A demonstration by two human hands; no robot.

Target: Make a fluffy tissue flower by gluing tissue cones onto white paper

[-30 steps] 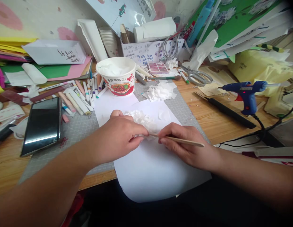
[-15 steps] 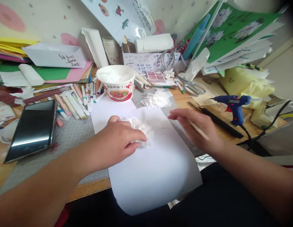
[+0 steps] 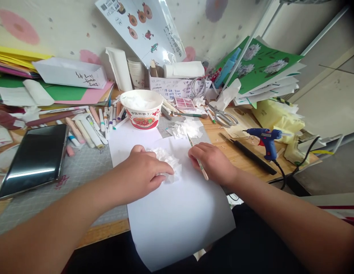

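On the white paper sheet point(image 3: 179, 217) lies a ruffled cluster of white tissue paper pieces point(image 3: 169, 160). My left hand point(image 3: 144, 171) rests over its near left side, thumb and forefinger bent against it, which hides part of the cluster. My right hand point(image 3: 212, 161) grips a thin flat wooden stick point(image 3: 204, 173) between thumb and fingers. The stick's far end points up to the near edge of a loose pile of white tissue pieces point(image 3: 184, 128); whether a piece sticks to its tip I cannot tell.
Behind stands a paper noodle bowl point(image 3: 144, 118) with white material inside. Markers point(image 3: 88, 129) and a dark tablet or phone point(image 3: 34, 156) lie left. To the right are scissors point(image 3: 224, 116), a black stick-like tool point(image 3: 252, 156) and a blue glue gun point(image 3: 267, 140) with its cable.
My right hand has drawn the stick away from the cluster, swung right, then come forward to the loose tissue pile. My left hand has stayed on the cluster. The view has shifted.
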